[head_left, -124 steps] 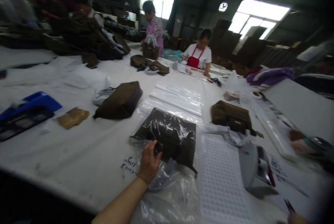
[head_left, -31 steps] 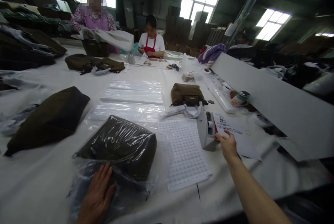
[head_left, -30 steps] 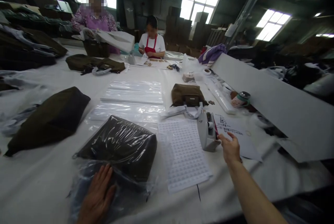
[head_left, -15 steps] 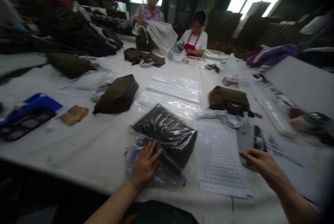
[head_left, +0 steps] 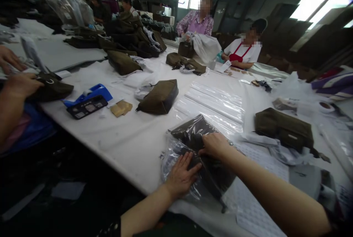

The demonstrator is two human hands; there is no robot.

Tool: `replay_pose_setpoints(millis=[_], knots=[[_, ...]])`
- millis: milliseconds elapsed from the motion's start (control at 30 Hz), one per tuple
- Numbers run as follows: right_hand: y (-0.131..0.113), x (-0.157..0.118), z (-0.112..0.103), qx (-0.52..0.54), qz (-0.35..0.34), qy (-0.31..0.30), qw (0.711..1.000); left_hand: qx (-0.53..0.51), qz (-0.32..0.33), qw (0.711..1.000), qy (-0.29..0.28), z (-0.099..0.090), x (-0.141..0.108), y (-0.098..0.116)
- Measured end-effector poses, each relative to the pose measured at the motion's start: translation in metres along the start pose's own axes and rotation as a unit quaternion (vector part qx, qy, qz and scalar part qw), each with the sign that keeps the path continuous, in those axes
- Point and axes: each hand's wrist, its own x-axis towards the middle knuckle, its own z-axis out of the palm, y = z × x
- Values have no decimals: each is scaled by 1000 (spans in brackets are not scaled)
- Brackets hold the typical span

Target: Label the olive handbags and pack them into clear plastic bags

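Wrapped bag [head_left: 198,130]: left hand [head_left: 182,176] flat on its near part, fingers spread, gripping nothing. Right hand [head_left: 216,145] above it, fingers curled down; hold unclear.

No text is legible. Unreadable markings appear on four items: the black case [head_left: 87,107] — pale lettering; the grey tape dispenser [head_left: 305,181] — a dark logo; the olive handbag's [head_left: 284,128] small label; the white table covering [head_left: 118,148], handwritten.
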Motion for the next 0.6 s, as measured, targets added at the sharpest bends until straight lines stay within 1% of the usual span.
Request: replay_pose_setpoints(millis=[67, 100, 133, 167, 200, 233, 267, 300, 333, 367, 400, 433, 467, 500, 533, 567, 600], knots=[[34, -9, -7, -22, 51, 13, 998, 9, 7, 1000, -5, 1, 2, 1], [51, -18, -10, -37, 82, 34, 995, 13, 12, 1000, -7, 0, 3, 2], [65, -30, -10, -50, 109, 71, 990, 15, 17, 1000, -8, -3, 3, 3], [75, -46, -9, -59, 121, 118, 984, 15, 20, 1000, -7, -7, 1, 3], [78, -64, -4, -59, 110, 169, 978, 12, 19, 1000, 0, -12, -2, 3], [75, -83, 4, -50, 76, 220, 971, 4, 13, 1000, 14, -19, -6, 1], [65, -103, 16, -30, 14, 255, 966, -12, -8, 999, 39, -27, -11, -2], [50, -121, 31, -7, -63, 277, 959, -40, -52, 995, 72, -35, -16, -7], [30, -136, 48, 5, -130, 297, 946, -84, -124, 983, 107, -44, -20, -12], [8, -147, 66, -1, -189, 313, 931, -145, -222, 954, 142, -52, -23, -19], [-15, -154, 83, -14, -236, 336, 912, -223, -335, 900, 165, -59, -22, -26], [-34, -156, 100, -23, -259, 367, 893, -312, -448, 822, 163, -66, -19, -31], [-50, -154, 114, -30, -259, 392, 882, -400, -541, 727, 140, -73, -13, -36], [-60, -149, 124, -31, -243, 416, 876, -481, -599, 632, 101, -79, -6, -39], [-64, -141, 130, -27, -217, 434, 874, -551, -623, 552, 56, -84, 2, -40], [-62, -133, 130, -20, -190, 443, 876, -608, -619, 498, 10, -89, 9, -40], [-55, -125, 125, -8, -172, 448, 877, -651, -594, 473, -33, -92, 15, -39]])
